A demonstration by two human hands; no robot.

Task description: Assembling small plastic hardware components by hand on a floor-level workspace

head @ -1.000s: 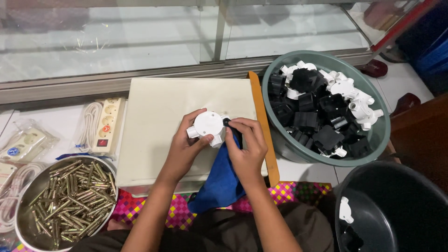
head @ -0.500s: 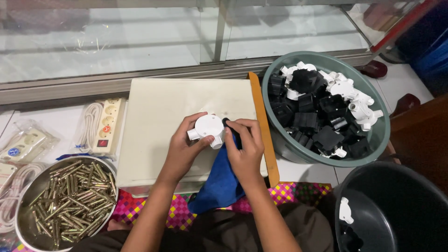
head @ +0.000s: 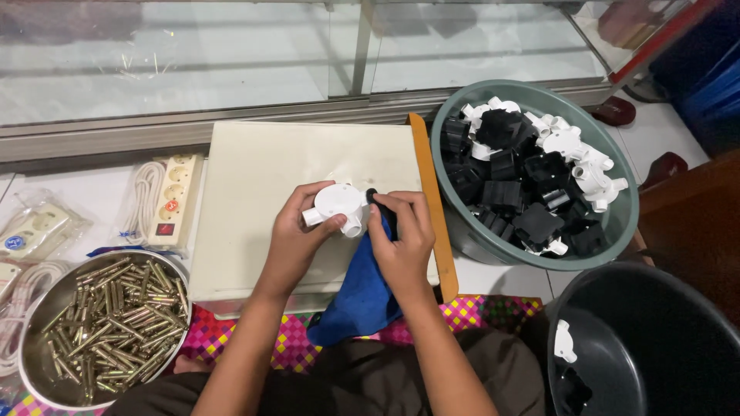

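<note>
Left hand closed around white round junction box, held just above cream board on table. Right hand closed on blue cloth, pressing it against box's right side; small dark part at fingertips, unclear what.

Risks, as judged:
- Box is smooth plastic, grip sits on one side only; hard rubbing could twist it loose, drop it on board.
- Cloth hangs over lap; could snag on box's stubby outlets.
- Green basin of black and white fittings close to right elbow; wide sweep could knock it.
</note>
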